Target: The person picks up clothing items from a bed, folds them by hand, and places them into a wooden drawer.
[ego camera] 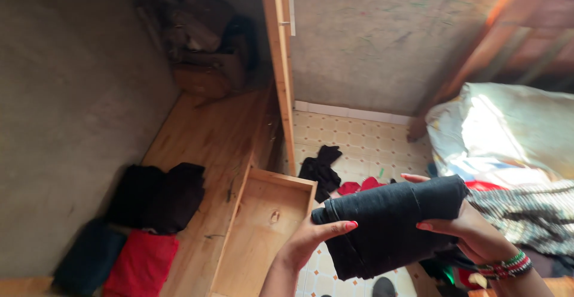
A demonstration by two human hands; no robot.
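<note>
Denim, dark and thick, fills both my hands: a folded pair of black jeans point(391, 225), rolled into a chunky oblong bundle with stitched seams running along its edge. My left hand point(311, 240) cups it from below, thumb pressed over the near corner, and my right hand point(469, 228) clasps the far end, fingers curled around the fold, so both are closed on the cloth. I hold the bundle in the air, above the tiled floor point(365, 141) and just right of the open wooden drawer point(263, 231). A beaded bracelet point(508, 265) in red, green and white circles my right wrist.

Pale, raw-looking planks make up the drawer, a shallow rectangular box with a small knot in its base. Beside it the wooden shelf point(209, 135) has a smooth grain, and on it lie soft folded stacks: a black pile point(158, 195), a red garment point(140, 264) and a dark blue one point(89, 258). Further back sit crumpled brown bags point(197, 40). On the patterned tiles lies a limp black cloth point(320, 171) next to a red scrap point(359, 185). At my right is a bed with a pale glossy sheet point(508, 129) and a woven checked fabric point(526, 213).
</note>
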